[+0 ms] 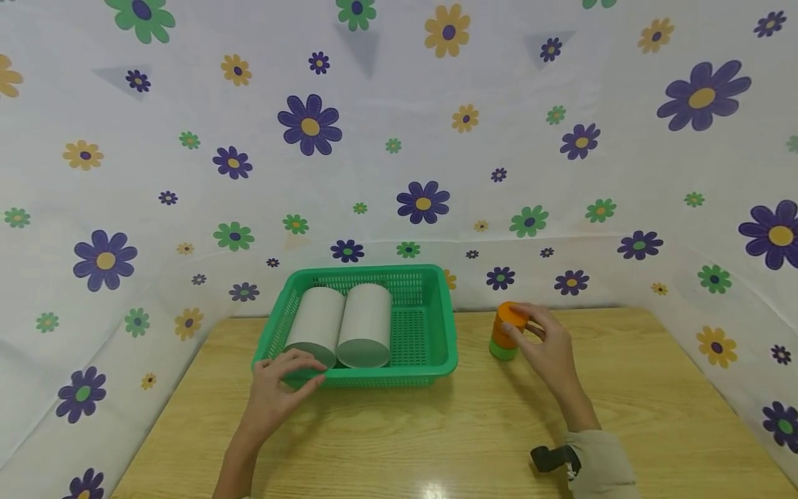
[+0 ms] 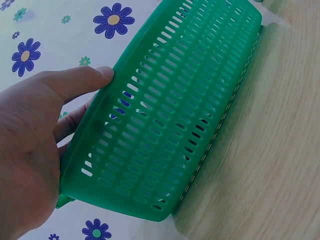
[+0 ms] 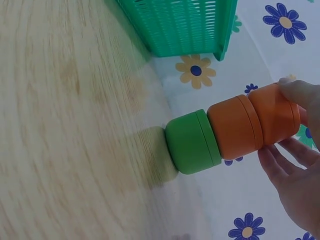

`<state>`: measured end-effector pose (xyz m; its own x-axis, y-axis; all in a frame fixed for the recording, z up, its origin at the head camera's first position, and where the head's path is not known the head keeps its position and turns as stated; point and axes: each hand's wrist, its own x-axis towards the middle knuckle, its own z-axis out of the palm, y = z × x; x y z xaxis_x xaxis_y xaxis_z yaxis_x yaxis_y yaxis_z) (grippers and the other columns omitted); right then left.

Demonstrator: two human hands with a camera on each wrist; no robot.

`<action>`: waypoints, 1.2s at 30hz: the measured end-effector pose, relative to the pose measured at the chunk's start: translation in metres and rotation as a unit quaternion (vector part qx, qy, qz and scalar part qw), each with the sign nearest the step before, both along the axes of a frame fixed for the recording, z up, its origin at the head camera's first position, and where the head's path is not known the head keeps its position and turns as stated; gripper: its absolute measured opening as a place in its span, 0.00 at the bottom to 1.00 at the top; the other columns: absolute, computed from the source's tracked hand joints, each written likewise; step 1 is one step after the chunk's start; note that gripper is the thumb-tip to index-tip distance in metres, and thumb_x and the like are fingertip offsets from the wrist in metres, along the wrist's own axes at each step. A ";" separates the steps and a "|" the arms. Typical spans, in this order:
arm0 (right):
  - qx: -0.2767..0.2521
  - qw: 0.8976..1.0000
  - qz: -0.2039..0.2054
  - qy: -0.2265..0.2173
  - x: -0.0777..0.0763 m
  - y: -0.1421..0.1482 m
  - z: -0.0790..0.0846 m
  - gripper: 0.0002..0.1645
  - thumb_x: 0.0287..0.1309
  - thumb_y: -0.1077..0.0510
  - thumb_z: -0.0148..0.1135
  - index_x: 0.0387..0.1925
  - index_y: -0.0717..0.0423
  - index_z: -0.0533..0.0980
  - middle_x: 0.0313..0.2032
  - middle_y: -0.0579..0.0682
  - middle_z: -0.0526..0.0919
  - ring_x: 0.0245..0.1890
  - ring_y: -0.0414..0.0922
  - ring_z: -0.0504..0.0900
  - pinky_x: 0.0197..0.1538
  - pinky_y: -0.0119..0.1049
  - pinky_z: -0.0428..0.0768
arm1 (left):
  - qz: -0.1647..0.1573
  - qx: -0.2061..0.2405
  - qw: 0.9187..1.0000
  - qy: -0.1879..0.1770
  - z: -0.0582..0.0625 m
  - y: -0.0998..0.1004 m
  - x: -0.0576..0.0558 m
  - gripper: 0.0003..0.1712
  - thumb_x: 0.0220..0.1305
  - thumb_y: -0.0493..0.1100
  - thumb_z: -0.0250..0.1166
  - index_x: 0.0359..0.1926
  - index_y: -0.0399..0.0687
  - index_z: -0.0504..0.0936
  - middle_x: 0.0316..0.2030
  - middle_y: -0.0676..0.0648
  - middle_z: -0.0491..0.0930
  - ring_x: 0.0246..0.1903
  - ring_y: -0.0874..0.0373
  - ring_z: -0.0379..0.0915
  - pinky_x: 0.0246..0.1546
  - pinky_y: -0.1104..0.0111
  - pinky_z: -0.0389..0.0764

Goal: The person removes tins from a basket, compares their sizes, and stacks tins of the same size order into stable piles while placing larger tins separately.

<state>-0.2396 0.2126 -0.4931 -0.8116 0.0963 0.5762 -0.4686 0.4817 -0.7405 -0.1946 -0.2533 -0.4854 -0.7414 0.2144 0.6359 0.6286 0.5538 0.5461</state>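
Note:
My left hand (image 1: 274, 391) grips the near left rim of a green plastic basket (image 1: 399, 373), thumb on one side and fingers on the other. Slotted walls of the basket fill much of the left wrist view. Two white cylinders (image 1: 366, 326) lie side by side inside it. To the right of the basket stands a stack of small round jars: a green jar (image 3: 192, 142) at the bottom, an orange jar (image 3: 232, 127) in the middle and another orange jar (image 3: 272, 114) on top. With thumb and fingers, my right hand (image 1: 551, 346) holds the top orange jar.
Under everything is a light wooden table (image 1: 399, 443). A white cloth with printed flowers (image 1: 386, 90) hangs behind it and along both sides. A black device (image 1: 551, 459) is worn at the right wrist, beside a beige sleeve (image 1: 601, 464).

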 end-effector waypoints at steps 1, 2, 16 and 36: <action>0.001 1.000 0.001 0.000 0.000 0.000 0.000 0.22 0.62 0.63 0.73 0.57 0.59 0.81 0.56 0.54 0.81 0.54 0.40 0.79 0.53 0.24 0.76 | 0.000 0.000 1.000 0.001 0.000 0.000 0.000 0.16 0.53 0.35 0.79 0.37 0.61 0.89 0.39 0.59 0.84 0.43 0.61 0.79 0.44 0.54 0.51; 0.002 1.000 0.002 -0.001 0.000 0.000 0.000 0.22 0.62 0.62 0.72 0.57 0.59 0.81 0.56 0.54 0.81 0.54 0.41 0.79 0.53 0.24 0.76 | 0.001 0.000 1.000 0.001 -0.001 0.000 0.000 0.16 0.53 0.35 0.80 0.37 0.62 0.89 0.39 0.59 0.84 0.43 0.61 0.79 0.44 0.54 0.51; 0.014 1.000 0.012 0.012 -0.003 -0.002 0.000 0.24 0.61 0.66 0.72 0.59 0.62 0.79 0.56 0.60 0.81 0.55 0.55 0.80 0.50 0.22 0.76 | 0.003 0.003 1.000 -0.004 -0.002 -0.003 0.001 0.14 0.53 0.36 0.80 0.37 0.60 0.89 0.39 0.59 0.84 0.43 0.63 0.78 0.44 0.56 0.51; 0.044 0.998 -0.037 0.032 0.011 0.001 0.024 0.23 0.62 0.60 0.73 0.57 0.60 0.80 0.59 0.55 0.80 0.61 0.50 0.75 0.59 0.25 0.69 | -0.004 0.003 1.000 -0.012 -0.002 -0.003 -0.002 0.14 0.53 0.36 0.80 0.38 0.59 0.89 0.40 0.61 0.83 0.43 0.62 0.78 0.45 0.54 0.51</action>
<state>-0.2289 0.2132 -0.4693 -0.7656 0.1018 0.6352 -0.4735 0.5793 -0.6635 -0.1962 -0.2561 -0.4870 -0.7546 0.2155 0.6198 0.6194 0.5455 0.5645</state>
